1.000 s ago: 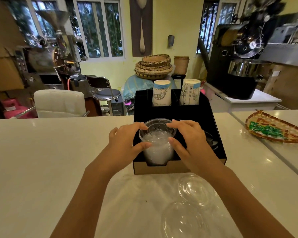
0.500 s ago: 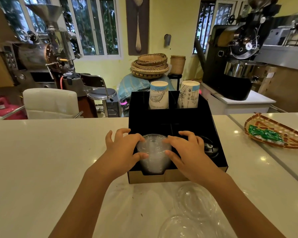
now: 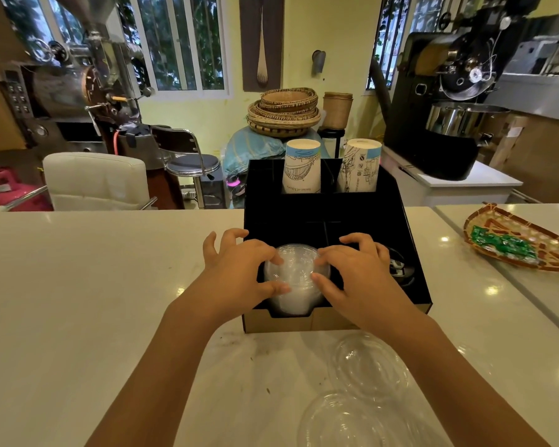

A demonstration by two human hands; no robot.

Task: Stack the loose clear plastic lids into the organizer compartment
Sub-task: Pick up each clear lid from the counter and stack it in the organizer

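A stack of clear plastic lids (image 3: pixel 296 279) sits in the front left compartment of the black organizer (image 3: pixel 413 272). My left hand (image 3: pixel 239 272) presses its fingertips on the stack's left side. My right hand (image 3: pixel 355 272) presses on its right side and top. Two loose clear lids lie on the white counter in front of the organizer, one lid (image 3: pixel 370 366) nearer the box and a larger lid (image 3: pixel 346 424) by the bottom edge.
Two upside-down stacks of paper cups (image 3: pixel 302 167) stand in the organizer's rear compartments. Dark lids (image 3: pixel 399 269) lie in the front right compartment. A woven tray (image 3: pixel 517 243) with green packets rests at the right. Chairs and roasting machines stand beyond the counter.
The lid stack has gone down into the front left compartment with both hands on it. My fingers have shifted from gripping its sides to pressing nearer its top.
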